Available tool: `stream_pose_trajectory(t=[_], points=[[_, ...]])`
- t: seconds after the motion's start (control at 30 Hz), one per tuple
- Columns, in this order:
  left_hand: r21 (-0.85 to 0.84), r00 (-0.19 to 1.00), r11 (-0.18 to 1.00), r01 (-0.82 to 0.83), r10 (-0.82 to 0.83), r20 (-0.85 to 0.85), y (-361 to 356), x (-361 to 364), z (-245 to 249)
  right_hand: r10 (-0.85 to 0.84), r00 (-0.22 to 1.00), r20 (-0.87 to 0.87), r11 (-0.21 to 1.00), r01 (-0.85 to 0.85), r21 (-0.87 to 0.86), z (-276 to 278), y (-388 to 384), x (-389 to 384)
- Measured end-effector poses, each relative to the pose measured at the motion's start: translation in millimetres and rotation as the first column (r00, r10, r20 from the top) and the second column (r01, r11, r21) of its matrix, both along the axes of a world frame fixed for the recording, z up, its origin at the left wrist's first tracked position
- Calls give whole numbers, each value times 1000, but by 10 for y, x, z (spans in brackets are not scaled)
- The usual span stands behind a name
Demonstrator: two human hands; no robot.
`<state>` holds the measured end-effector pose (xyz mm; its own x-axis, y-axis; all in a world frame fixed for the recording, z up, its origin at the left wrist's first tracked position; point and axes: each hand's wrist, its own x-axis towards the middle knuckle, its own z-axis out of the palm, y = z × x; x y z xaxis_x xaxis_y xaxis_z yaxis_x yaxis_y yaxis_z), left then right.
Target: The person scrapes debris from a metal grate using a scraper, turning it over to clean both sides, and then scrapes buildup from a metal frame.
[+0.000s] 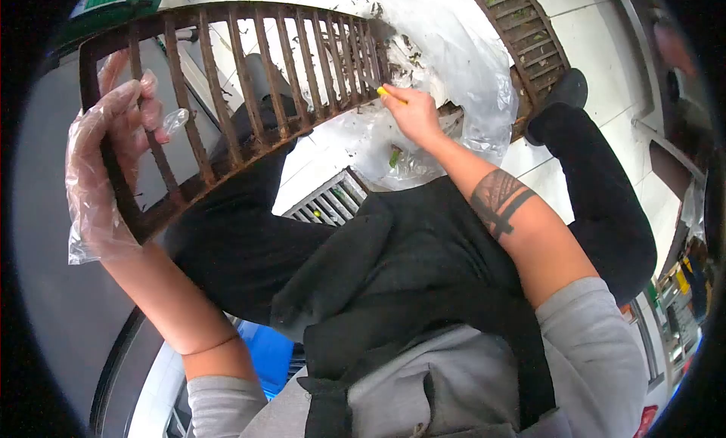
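grey sleeves (586, 328), black apron (446, 245), clear glove (85, 200)

The grate (243, 79) is made of rough, rusty-looking metal, the apron (454, 234) of matt cloth. The left hand (121, 139) is covered by a glossy plastic glove (94, 230), the smooth tiles (582, 34) partly by crinkled sheeting (485, 86).

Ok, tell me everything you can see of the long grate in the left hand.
The grate is a long, dark frame with a row of crossbars and open gaps between them. It looks like metal, coated in brown, rust-like grime. The left hand, in a clear glove, grips one end, and the grate slants across to the right hand, which holds a yellow-handled tool at the other end. Whether the tool touches it is unclear.
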<state>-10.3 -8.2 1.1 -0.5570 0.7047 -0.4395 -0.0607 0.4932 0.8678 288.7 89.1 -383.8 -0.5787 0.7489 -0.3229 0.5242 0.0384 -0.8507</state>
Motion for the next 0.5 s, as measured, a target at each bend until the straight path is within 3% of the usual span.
stream_pose_trajectory(t=[0.1, 0.17, 0.23, 0.3, 0.37, 0.4, 0.5], points=[[12, 998, 999, 42, -41, -55, -74, -78, -32, 61, 997, -49, 990, -67, -124, -20, 247, -23], [-73, 994, 997, 17, -25, -110, -31, -62, 13, 133, 991, -26, 986, -135, -98, 133, 236, 62], [-52, 997, 999, -12, 7, -82, -58, -41, 3, 215, 971, 109, 975, -207, -76, 144, 46, 234], [-22, 998, 999, -41, 40, -45, -71, -64, -58, 198, 976, 92, 975, -187, -117, 68, -69, 273], [32, 992, 997, 68, -64, -108, -146, -148, -89, 77, 992, 99, 989, -64, -130, 142, -109, 126], [188, 990, 974, 127, -113, -84, -245, -177, -156, 43, 996, 83, 990, -31, -135, 176, -101, 98], [165, 992, 978, 130, -128, -21, -308, -291, -150, 73, 997, 18, 996, -72, -53, 92, -145, 160]])
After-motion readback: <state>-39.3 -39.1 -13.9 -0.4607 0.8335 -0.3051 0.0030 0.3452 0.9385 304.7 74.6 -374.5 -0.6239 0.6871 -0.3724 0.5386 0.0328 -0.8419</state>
